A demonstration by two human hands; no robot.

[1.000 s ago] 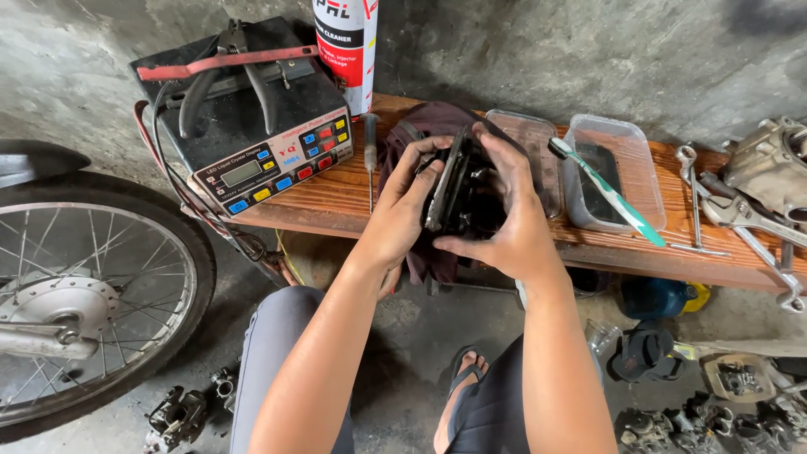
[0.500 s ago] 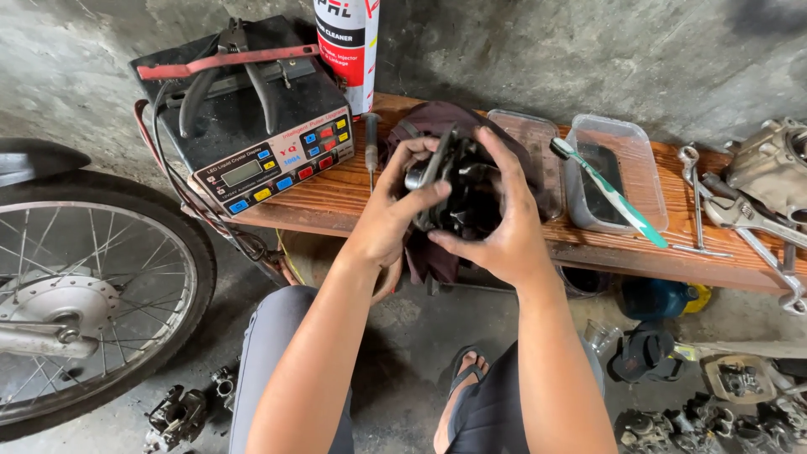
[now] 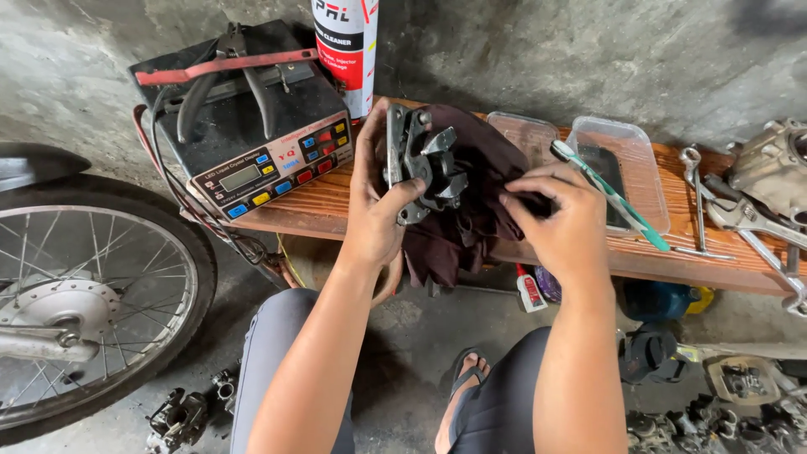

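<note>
Concrete wall behind wooden surface (image 3: 336, 210). Dark metal part (image 3: 424, 164), greasy, irregular with bolts and lugs, held upright above the surface's front edge in left hand (image 3: 378, 197), grip wrapped around its left side, thumb across the bottom. Right hand (image 3: 559, 223) grip pinching dark cloth (image 3: 471, 210), which drapes behind and under the part. Part's back hidden by palm. Nearby: battery charger (image 3: 252, 126), spray can (image 3: 346, 50) cut off at top, plastic tray (image 3: 622, 168), toothbrush (image 3: 609, 195), wheel (image 3: 84, 286).

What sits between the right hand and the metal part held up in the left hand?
Only the dark cloth. The left hand grips the dark metal part, and the right hand pinches the cloth beside it, a fold apart from the part. Nothing else intervenes.
</note>
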